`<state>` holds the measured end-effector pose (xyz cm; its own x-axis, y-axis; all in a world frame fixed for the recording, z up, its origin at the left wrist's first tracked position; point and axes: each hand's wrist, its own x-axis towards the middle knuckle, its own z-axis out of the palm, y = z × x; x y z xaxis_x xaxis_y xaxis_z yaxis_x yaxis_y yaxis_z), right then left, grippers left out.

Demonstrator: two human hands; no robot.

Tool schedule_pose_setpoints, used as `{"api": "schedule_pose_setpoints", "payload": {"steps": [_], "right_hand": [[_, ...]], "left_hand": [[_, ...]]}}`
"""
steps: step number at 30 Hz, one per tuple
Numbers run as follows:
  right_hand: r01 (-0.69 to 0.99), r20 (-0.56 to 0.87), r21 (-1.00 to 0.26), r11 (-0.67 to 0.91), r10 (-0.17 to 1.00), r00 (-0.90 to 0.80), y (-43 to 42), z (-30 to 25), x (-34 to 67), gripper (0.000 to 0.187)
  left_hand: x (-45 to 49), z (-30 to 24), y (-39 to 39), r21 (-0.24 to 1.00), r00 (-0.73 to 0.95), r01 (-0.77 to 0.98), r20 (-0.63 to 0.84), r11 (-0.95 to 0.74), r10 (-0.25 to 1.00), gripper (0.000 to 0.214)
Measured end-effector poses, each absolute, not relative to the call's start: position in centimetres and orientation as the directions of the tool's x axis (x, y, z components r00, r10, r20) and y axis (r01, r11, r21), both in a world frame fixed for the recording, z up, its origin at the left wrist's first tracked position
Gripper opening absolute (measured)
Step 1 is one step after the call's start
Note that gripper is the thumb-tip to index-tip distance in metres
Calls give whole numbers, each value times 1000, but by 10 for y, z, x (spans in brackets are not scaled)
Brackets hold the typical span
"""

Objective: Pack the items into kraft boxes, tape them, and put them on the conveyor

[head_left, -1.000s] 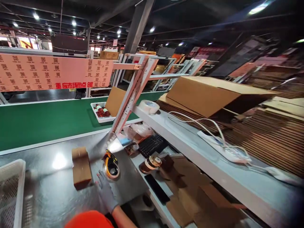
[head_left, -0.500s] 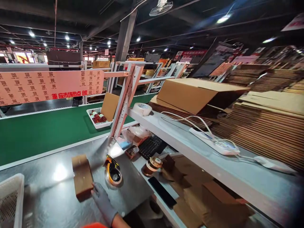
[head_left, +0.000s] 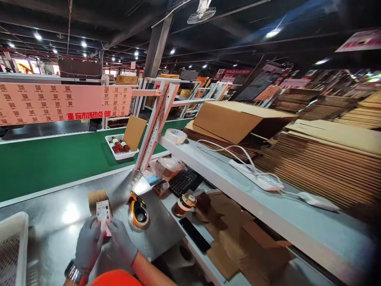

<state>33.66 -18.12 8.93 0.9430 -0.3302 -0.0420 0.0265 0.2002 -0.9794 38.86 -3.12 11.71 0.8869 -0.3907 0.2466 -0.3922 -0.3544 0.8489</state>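
A printed white shipping label (head_left: 102, 211) lies over or just above a small brown cardboard box (head_left: 95, 196) on the metal table; I cannot tell whether it touches. My left hand (head_left: 88, 240), in a grey glove with a watch at the wrist, pinches the label's near left side. At its near right side, the gloved fingers of my right hand (head_left: 121, 239) are closed on it too. Most of the box is hidden under the label and hands. To the right sits a yellow and black tape dispenser (head_left: 138, 212).
A white basket (head_left: 24, 246) stands at left. Beyond the table, a green conveyor (head_left: 53, 163) carries a white basket (head_left: 122, 155) of bottles. At right are a phone (head_left: 195, 235), a jar (head_left: 184, 204), a keyboard (head_left: 183, 182) and a shelf with a power strip (head_left: 257, 174).
My left hand has come into view, and a white label now lies over the box between both hands. My right hand has moved from the box's near right corner to the label.
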Motion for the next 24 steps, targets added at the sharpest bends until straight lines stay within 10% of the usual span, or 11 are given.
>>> {"api": "schedule_pose_setpoints", "payload": {"steps": [6,24], "right_hand": [[-57,-166,-939,340,-303,938,-198,125,315,63],[-147,-341,-850,506,-316,885,-196,99,277,60]], "left_hand": [[385,110,-41,945,724,278,-324,-173,-609,61],[368,99,-52,877,797,481,-434,6,-421,56]]}}
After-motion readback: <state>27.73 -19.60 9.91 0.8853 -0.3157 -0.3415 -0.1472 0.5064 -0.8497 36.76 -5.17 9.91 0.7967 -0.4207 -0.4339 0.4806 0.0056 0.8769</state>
